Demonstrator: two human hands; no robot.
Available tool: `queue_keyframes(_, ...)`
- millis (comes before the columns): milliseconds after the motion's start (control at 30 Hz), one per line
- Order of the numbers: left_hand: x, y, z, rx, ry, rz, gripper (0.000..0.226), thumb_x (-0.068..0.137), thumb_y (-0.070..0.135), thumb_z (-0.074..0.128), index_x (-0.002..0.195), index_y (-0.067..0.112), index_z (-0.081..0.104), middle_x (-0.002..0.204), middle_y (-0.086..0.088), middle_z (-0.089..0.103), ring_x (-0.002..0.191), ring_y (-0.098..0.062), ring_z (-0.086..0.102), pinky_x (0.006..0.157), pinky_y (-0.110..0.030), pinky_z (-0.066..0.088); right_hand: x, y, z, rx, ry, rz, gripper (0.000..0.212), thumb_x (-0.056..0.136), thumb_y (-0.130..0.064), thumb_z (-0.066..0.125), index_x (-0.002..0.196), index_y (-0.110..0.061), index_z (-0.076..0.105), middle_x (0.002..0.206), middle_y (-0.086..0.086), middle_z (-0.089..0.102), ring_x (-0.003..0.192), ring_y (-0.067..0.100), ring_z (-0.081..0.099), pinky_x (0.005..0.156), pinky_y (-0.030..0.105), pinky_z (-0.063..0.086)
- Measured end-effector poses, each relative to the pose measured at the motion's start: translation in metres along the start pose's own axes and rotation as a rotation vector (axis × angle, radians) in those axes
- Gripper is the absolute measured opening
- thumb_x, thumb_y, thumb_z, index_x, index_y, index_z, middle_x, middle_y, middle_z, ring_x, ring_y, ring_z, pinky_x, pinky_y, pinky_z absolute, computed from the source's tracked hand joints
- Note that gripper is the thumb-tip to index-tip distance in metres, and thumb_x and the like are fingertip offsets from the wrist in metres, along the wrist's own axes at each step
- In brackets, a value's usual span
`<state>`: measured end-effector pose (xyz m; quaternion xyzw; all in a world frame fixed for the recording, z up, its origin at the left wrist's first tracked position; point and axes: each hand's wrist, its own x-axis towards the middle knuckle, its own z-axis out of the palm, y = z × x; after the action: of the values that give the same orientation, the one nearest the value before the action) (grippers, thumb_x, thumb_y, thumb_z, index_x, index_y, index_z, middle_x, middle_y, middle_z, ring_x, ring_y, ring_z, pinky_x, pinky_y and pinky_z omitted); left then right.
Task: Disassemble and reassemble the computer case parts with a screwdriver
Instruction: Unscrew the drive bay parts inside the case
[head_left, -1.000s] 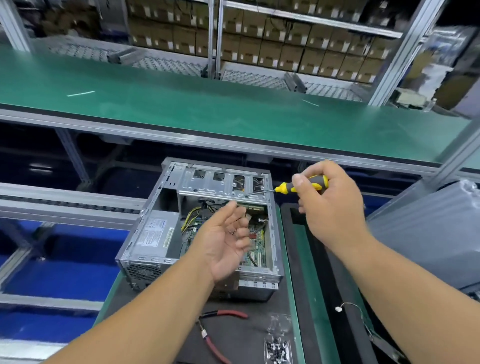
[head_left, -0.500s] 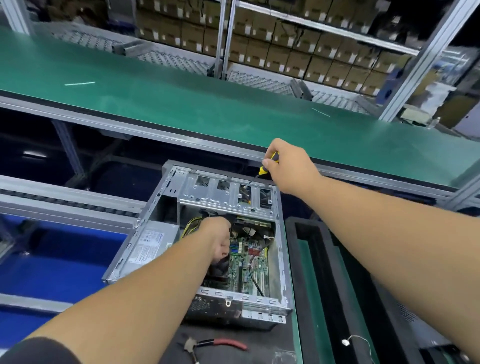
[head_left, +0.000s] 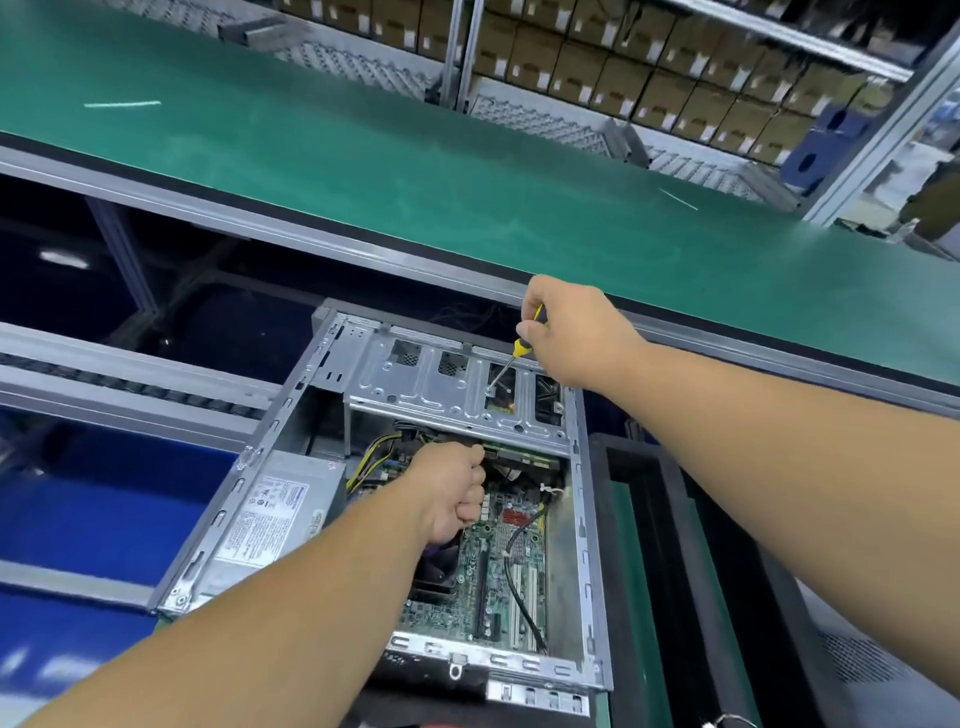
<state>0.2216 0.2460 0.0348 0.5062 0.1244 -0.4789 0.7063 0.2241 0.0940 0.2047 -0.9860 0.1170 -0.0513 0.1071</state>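
An open grey computer case (head_left: 270, 457) lies on the bench with its motherboard (head_left: 504, 566) and power supply (head_left: 275, 509) exposed. My right hand (head_left: 576, 332) grips a yellow-handled screwdriver (head_left: 519, 345). Its tip stands on a screw in the silver drive cage (head_left: 426, 384) at the far end of the case. My left hand (head_left: 454, 491) reaches inside the case just below the cage, fingers curled into a fist. What those fingers hold, if anything, is hidden.
A long green conveyor table (head_left: 415, 171) runs behind the case, with shelves of cardboard boxes (head_left: 597, 67) beyond it. A black tray with a green insert (head_left: 654, 571) lies right of the case. Blue bins (head_left: 98, 499) sit lower left.
My left hand went from open above the case to curled inside it. My right hand carried the screwdriver to the drive cage and stood it on a screw. My view moved closer.
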Motion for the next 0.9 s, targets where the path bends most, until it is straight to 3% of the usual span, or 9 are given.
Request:
queue_keyframes(267, -0.001, -0.003, 0.003, -0.020, 0.000, 0.044, 0.039, 0.111, 0.019, 0.040, 0.074, 0.025, 0.029, 0.056, 0.003, 0.023, 0.044, -0.010, 0.013, 0.047, -0.025, 0.006, 0.005, -0.003, -0.001, -0.036, -0.012, -0.060, 0.010, 0.102, -0.030, 0.060, 0.093, -0.027, 0.054, 0.086, -0.008, 0.060, 0.068, 0.013, 0.055, 0.053, 0.029, 0.036)
queue_keyframes(600, -0.005, -0.004, 0.002, -0.024, -0.006, 0.052, 0.028, 0.110, 0.021, 0.045, 0.085, 0.026, 0.034, 0.057, 0.003, 0.026, 0.044, -0.010, 0.016, 0.044, -0.024, 0.008, 0.012, -0.004, 0.001, -0.049, -0.028, -0.065, 0.011, 0.101, -0.033, 0.062, 0.093, -0.027, 0.057, 0.083, -0.010, 0.059, 0.065, 0.012, 0.055, 0.052, 0.028, 0.035)
queue_keyframes(800, -0.005, -0.004, 0.002, 0.021, 0.000, 0.068, 0.022, 0.110, 0.022, 0.046, 0.089, 0.025, 0.037, 0.053, 0.005, 0.030, 0.042, -0.008, 0.018, 0.040, -0.022, 0.011, 0.025, -0.019, 0.000, -0.236, -0.012, -0.058, 0.037, 0.099, -0.054, 0.058, 0.088, -0.019, 0.056, 0.078, 0.001, 0.060, 0.070, 0.021, 0.058, 0.051, 0.029, 0.034)
queue_keyframes(900, -0.004, -0.005, 0.001, 0.040, 0.002, 0.078, 0.019, 0.109, 0.022, 0.046, 0.092, 0.025, 0.038, 0.052, 0.006, 0.032, 0.042, -0.008, 0.018, 0.040, -0.021, 0.012, 0.032, -0.022, 0.002, -0.243, -0.037, -0.103, 0.029, 0.100, -0.048, 0.052, 0.087, -0.022, 0.053, 0.086, 0.000, 0.056, 0.072, 0.017, 0.054, 0.052, 0.029, 0.032)
